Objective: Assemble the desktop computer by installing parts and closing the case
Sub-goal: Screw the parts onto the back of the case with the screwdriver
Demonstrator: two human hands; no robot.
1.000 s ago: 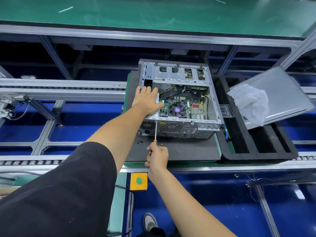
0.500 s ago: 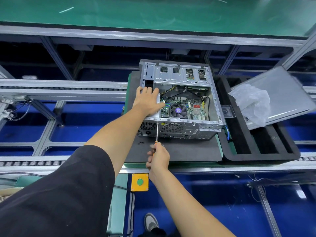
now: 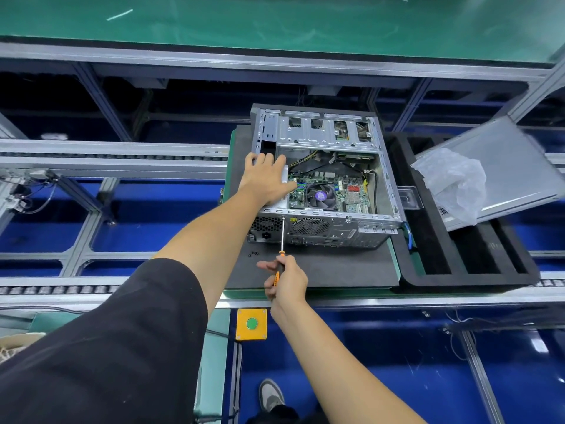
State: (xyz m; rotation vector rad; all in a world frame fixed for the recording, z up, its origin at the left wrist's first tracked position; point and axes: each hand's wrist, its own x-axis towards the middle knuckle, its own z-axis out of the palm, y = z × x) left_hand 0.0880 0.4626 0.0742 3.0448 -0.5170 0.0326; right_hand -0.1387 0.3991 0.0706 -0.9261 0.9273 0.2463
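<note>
Orange-handled screwdriver [image 3: 280, 250] sits in your right hand [image 3: 287, 281], fingers curled round it (handle lettering unreadable); your left hand [image 3: 266, 179] presses flat, fingers together, on the case [image 3: 324, 179].

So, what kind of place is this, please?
Most likely a factory assembly line: a roller conveyor runs past, the open computer case sits on a pallet, and a yellow button box is mounted below.

A dark mat [image 3: 321, 267] on a green pallet [image 3: 394, 264] carries the open computer case [image 3: 324, 175] and loose screws [image 3: 253, 254]. A black foam tray [image 3: 428, 240] lies just beside it.
</note>
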